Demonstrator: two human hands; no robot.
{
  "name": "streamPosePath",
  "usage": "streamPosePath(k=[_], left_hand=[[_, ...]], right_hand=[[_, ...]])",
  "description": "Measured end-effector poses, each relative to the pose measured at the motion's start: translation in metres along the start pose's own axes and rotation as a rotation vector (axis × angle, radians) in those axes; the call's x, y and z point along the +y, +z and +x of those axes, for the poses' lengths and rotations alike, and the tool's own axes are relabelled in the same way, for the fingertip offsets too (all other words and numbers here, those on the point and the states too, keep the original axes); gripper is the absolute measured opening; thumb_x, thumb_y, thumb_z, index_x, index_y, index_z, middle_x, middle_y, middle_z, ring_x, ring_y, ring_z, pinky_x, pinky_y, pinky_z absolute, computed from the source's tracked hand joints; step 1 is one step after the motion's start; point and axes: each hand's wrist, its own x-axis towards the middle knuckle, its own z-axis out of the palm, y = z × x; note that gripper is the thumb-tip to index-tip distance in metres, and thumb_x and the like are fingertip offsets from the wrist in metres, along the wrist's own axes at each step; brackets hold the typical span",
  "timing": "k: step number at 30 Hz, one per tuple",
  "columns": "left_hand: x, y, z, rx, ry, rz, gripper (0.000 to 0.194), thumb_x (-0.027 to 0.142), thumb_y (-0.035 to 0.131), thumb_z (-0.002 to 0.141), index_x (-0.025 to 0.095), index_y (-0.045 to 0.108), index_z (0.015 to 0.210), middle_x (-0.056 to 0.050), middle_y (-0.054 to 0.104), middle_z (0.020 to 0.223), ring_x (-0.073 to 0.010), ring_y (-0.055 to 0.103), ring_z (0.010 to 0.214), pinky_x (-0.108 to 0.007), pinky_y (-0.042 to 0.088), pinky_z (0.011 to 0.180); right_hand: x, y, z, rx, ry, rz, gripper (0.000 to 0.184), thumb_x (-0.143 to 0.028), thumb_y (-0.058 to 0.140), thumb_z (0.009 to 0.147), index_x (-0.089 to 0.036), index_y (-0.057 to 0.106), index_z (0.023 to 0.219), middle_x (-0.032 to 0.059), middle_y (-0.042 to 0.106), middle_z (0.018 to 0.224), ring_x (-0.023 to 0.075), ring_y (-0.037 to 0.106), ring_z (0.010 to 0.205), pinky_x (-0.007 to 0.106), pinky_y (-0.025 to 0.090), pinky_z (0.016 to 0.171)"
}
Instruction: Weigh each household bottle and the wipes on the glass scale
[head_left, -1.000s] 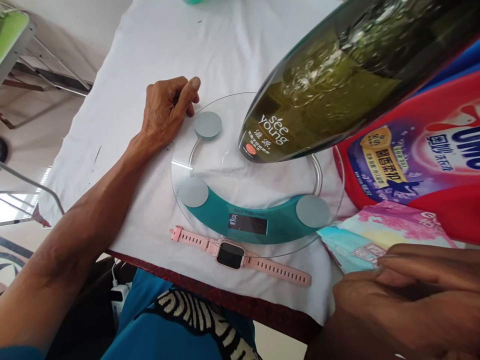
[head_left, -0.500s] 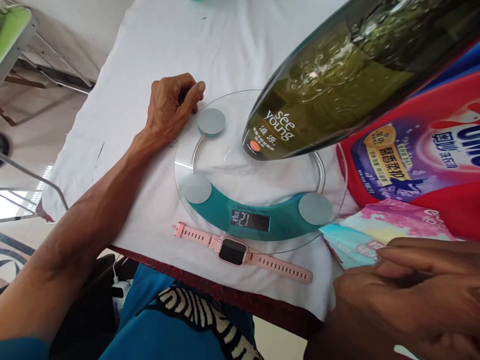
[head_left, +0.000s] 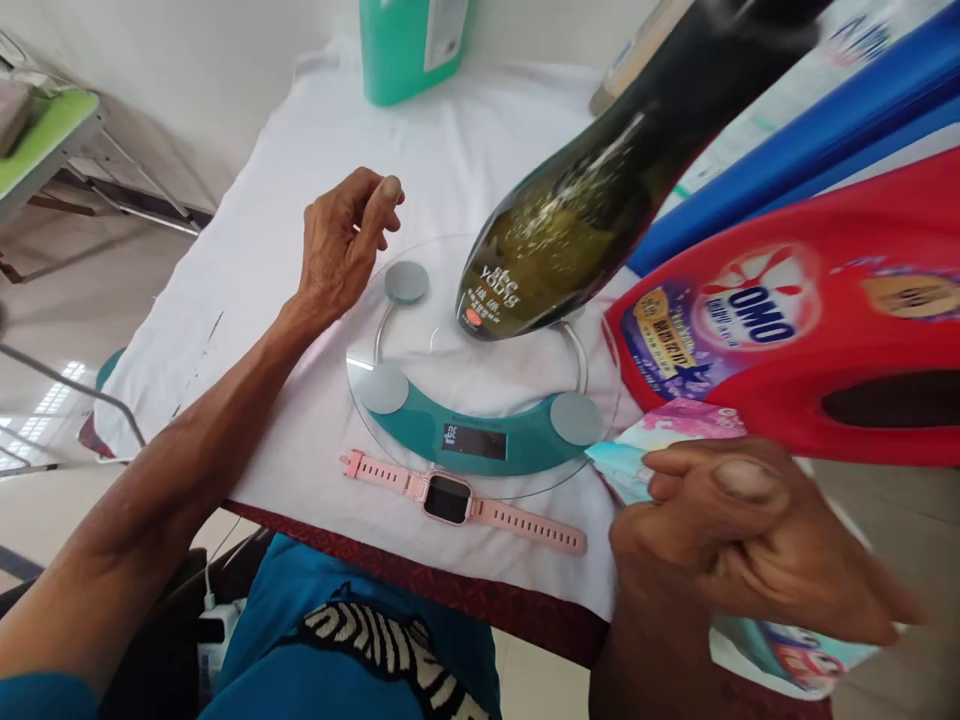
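Note:
My left hand (head_left: 345, 240) rests at the far left rim of a round glass scale (head_left: 480, 375), its fingers curled and nothing seen in them. On the scale stands a dark green shampoo bottle (head_left: 540, 230), touched by neither hand. A teal curved band with a small display (head_left: 474, 441) runs along the scale's near side. My right hand (head_left: 750, 540), closed in a loose fist, is above a pastel tissue pack (head_left: 675, 425) and partly covers it; no held thing shows. Between the scale and the table's near edge lies a pink smartwatch (head_left: 448, 498).
A red OMO detergent bottle (head_left: 810, 290) stands at the right, with a blue container (head_left: 810, 125) behind it. Toward the wall is a green jug (head_left: 409, 50). White cloth (head_left: 255, 220) covers the table. A green-topped table (head_left: 52, 140) is at far left.
My view has tilted up and back, so the green jug and more of the OMO bottle show. My right hand has turned, its thumb now on top. The scale's display shows fewer digits.

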Motion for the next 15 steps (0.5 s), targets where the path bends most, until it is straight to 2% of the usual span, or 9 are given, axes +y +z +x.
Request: streamPosePath(k=[3, 6, 9, 12, 15], left_hand=[[0.036, 0.004, -0.005, 0.082, 0.115, -0.041, 0.051, 0.073, 0.05, 0.106, 0.028, 0.073, 0.102, -0.004, 0.073, 0.086, -0.0214, 0.066, 0.076, -0.041, 0.054, 0.076], [0.07, 0.006, -0.012, 0.101, 0.191, -0.068, 0.048, 0.07, 0.049, 0.107, 0.028, 0.072, 0.116, -0.005, 0.076, 0.097, -0.0231, 0.071, 0.087, -0.04, 0.056, 0.079], [0.094, 0.005, -0.015, 0.096, 0.241, -0.079, 0.05, 0.071, 0.052, 0.106, 0.028, 0.068, 0.126, -0.007, 0.076, 0.11, -0.0239, 0.072, 0.098, -0.041, 0.057, 0.085], [0.111, 0.006, -0.015, 0.036, 0.281, -0.083, 0.06, 0.076, 0.058, 0.1, 0.029, 0.062, 0.137, -0.011, 0.072, 0.128, -0.0279, 0.07, 0.114, -0.046, 0.057, 0.095], [0.121, 0.015, -0.015, -0.078, 0.3, -0.086, 0.073, 0.075, 0.073, 0.09, 0.03, 0.056, 0.145, -0.014, 0.066, 0.141, -0.0338, 0.065, 0.129, -0.052, 0.053, 0.107]], right_hand=[[-0.001, 0.003, 0.009, 0.181, -0.137, -0.028, 0.033, -0.016, 0.059, 0.106, -0.016, 0.066, 0.074, -0.0019, 0.056, 0.057, 0.0087, 0.056, 0.052, 0.024, 0.043, 0.057], [-0.003, 0.003, 0.019, 0.172, -0.195, -0.026, 0.029, -0.013, 0.058, 0.105, -0.018, 0.062, 0.077, -0.0045, 0.055, 0.057, 0.0083, 0.052, 0.049, 0.024, 0.044, 0.055], [-0.006, -0.001, 0.025, 0.146, -0.219, 0.002, 0.026, -0.01, 0.057, 0.104, -0.019, 0.06, 0.08, -0.0046, 0.055, 0.058, 0.009, 0.051, 0.05, 0.025, 0.043, 0.055], [-0.009, -0.005, 0.029, 0.149, -0.248, 0.063, 0.026, -0.008, 0.058, 0.103, -0.019, 0.058, 0.081, -0.0045, 0.055, 0.059, 0.0092, 0.049, 0.05, 0.025, 0.042, 0.054], [-0.01, -0.007, 0.03, 0.142, -0.262, 0.093, 0.024, -0.006, 0.06, 0.102, -0.019, 0.057, 0.082, -0.0037, 0.057, 0.06, 0.0094, 0.051, 0.052, 0.025, 0.044, 0.055]])
